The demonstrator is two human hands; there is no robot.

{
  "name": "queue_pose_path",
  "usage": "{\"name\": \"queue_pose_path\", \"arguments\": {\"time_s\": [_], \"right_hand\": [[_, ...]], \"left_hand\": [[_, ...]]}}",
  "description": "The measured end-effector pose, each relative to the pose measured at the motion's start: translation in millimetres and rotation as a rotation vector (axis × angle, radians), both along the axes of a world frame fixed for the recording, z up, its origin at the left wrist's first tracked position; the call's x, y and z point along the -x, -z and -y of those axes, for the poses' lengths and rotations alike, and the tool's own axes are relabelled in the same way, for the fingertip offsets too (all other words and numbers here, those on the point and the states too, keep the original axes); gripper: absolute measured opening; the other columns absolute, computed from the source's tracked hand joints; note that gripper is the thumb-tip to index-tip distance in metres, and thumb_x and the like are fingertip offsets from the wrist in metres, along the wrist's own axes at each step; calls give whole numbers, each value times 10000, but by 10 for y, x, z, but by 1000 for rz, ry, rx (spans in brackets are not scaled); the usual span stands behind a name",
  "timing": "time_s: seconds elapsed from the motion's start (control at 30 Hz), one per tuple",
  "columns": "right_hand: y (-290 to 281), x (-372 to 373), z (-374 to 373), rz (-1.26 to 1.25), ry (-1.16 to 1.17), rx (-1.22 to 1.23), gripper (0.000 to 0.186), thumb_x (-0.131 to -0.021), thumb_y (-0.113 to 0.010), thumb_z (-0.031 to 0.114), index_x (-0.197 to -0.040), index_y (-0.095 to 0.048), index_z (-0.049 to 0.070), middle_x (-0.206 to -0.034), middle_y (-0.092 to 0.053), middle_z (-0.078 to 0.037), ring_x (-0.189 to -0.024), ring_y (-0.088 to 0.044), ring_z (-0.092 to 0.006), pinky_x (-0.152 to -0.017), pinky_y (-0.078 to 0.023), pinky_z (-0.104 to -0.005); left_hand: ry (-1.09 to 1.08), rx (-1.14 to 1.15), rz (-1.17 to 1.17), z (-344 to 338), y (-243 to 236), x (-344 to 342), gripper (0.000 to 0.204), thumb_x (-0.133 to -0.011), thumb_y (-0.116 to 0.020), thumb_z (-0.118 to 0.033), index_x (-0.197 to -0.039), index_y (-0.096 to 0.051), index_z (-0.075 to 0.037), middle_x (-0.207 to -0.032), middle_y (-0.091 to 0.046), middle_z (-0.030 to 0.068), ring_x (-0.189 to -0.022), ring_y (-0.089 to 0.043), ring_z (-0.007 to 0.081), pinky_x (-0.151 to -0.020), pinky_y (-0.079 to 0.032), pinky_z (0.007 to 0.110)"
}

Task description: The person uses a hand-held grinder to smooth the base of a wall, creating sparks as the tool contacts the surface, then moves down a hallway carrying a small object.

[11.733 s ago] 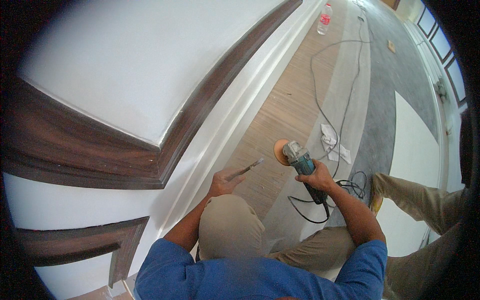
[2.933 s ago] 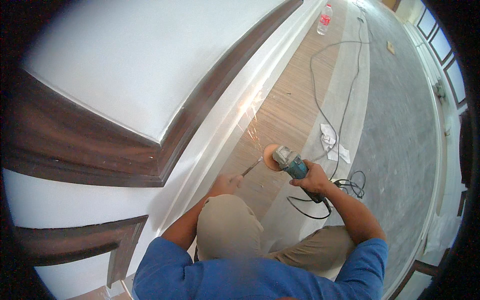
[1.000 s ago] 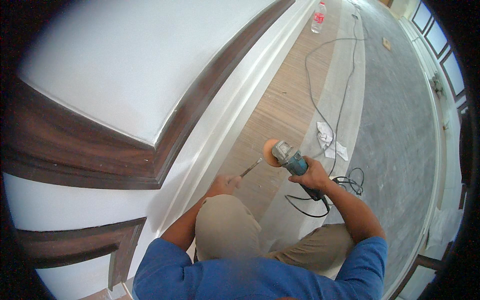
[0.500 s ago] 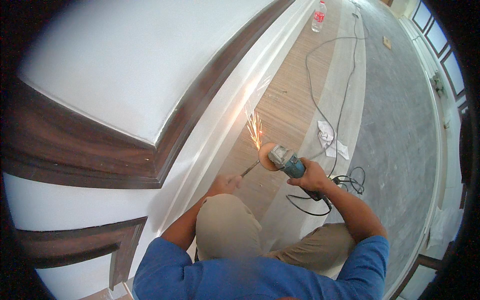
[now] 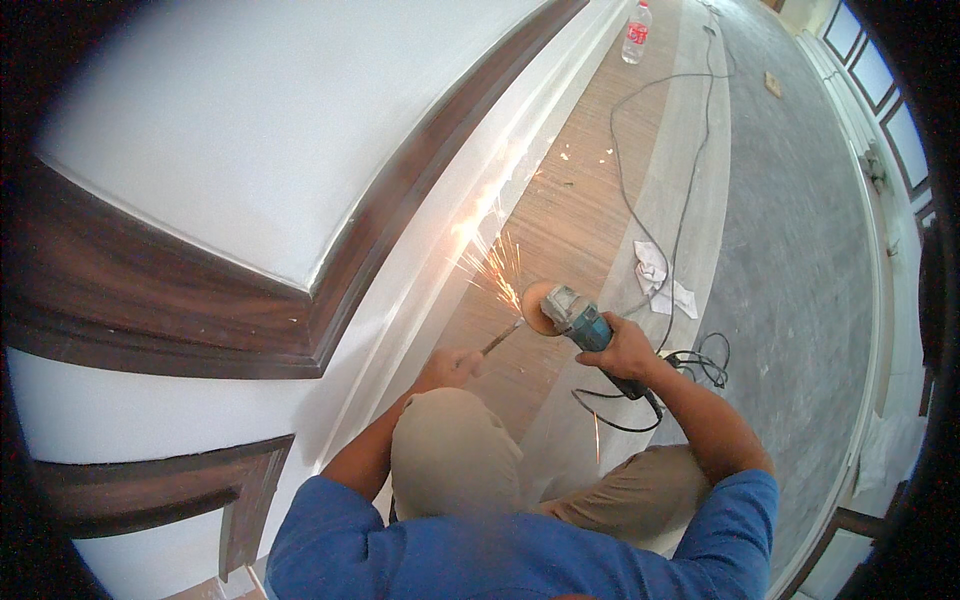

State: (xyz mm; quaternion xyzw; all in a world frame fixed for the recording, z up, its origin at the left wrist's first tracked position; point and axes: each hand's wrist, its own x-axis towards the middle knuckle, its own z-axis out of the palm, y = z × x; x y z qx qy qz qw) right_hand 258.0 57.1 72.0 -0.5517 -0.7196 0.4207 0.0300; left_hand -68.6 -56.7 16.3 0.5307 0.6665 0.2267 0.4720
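My right hand (image 5: 622, 350) is wrapped round the body of a teal and grey angle grinder (image 5: 582, 322). The grinder's round orange-brown disc (image 5: 541, 306) points to the left, blurred at its rim. In my closed left hand (image 5: 452, 369) is a thin dark metal rod (image 5: 500, 338), its far tip against the disc's edge. Bright sparks (image 5: 497, 268) fan up and to the left from that contact. Just what kind of tool or bar the rod is, I cannot make out. My left fingers are partly hidden behind the hand and knee.
A black power cord (image 5: 615, 425) loops beside the grinder, and a longer grey cable (image 5: 622, 180) runs away over the floor. A crumpled white cloth (image 5: 662, 280) lies by it. Farther off stands a clear bottle (image 5: 636, 35). A white wall with dark wood trim (image 5: 330, 300) rises at left.
The spark fan has spread wider and leans farther left toward the wall, and a stray spark shows near my right knee. Both hands stay almost where they were.
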Motion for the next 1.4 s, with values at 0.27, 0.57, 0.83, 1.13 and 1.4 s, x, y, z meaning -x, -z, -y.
{"name": "queue_pose_path", "arguments": {"time_s": [0.27,0.57,0.83,1.13,1.4], "right_hand": [[30,-115,-40,-77,106,-43,729,-619,-835,404,-1165,-594,-16,-1029,-681,-221,-963,-665,-352,-873,-515,-412],[20,-115,-30,-79,135,3,734,-607,-845,408,-1155,-601,-16,-994,-686,-215,-920,-675,-331,-841,-525,-403],[-13,-128,-34,-96,114,-2,738,-612,-845,405,-1164,-595,-16,-1012,-685,-213,-940,-672,-329,-853,-519,-402],[-126,-122,-6,-100,146,28,755,-613,-849,391,-1193,-577,-8,-1026,-683,-196,-933,-669,-309,-848,-518,-392],[-133,-104,31,-165,103,-5,726,-617,-845,390,-1179,-589,9,-988,-691,-195,-913,-679,-319,-835,-520,-402]], "left_hand": [[-41,8,156,-10,-171,-54,392,-952,-587,-394,-848,-670,-25,-651,-551,-9,-596,-505,84,-542,-422,268],[-141,-1,279,17,-228,-120,359,-931,-650,-316,-1136,-675,-22,-783,-644,6,-665,-573,79,-582,-483,243],[-137,35,261,5,-223,-99,372,-925,-652,-328,-1178,-667,-56,-788,-635,20,-695,-575,89,-614,-462,253],[-133,37,299,-16,-232,-121,337,-962,-589,-360,-927,-689,-40,-702,-614,13,-629,-557,79,-562,-449,245],[-134,-23,156,-43,-144,-127,382,-974,-548,-384,-854,-672,-43,-689,-583,1,-597,-522,83,-545,-426,255]]}}
